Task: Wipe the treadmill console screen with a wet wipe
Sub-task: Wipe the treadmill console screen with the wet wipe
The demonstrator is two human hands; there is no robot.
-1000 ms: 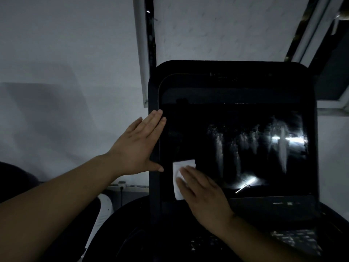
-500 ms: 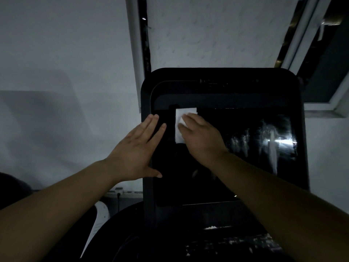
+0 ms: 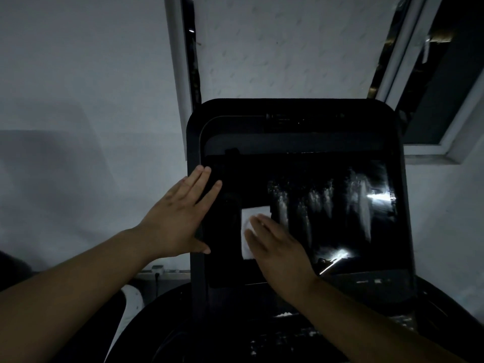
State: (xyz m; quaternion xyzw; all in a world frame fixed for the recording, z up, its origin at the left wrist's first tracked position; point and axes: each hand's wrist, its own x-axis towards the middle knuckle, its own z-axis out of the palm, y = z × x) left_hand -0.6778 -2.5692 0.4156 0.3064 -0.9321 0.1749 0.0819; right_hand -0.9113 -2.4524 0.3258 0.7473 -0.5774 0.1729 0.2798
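The white wipe (image 3: 252, 226) lay flat on the left part of the dark screen (image 3: 340, 218), about halfway down. The right hand (image 3: 277, 247) pressed it against the glass with straight, flat fingers, pinching nothing. Streaks shone on the screen to the right of the wipe. The left hand (image 3: 180, 218) rested flat on the console's (image 3: 288, 119) left edge, fingers straight and close together, thumb spread out below. A pale wall (image 3: 78, 100) stood behind.

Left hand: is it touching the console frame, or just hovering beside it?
Touching. The head view shows the left hand laid flat over the console frame's left edge, fingers straight, thumb on the bezel.
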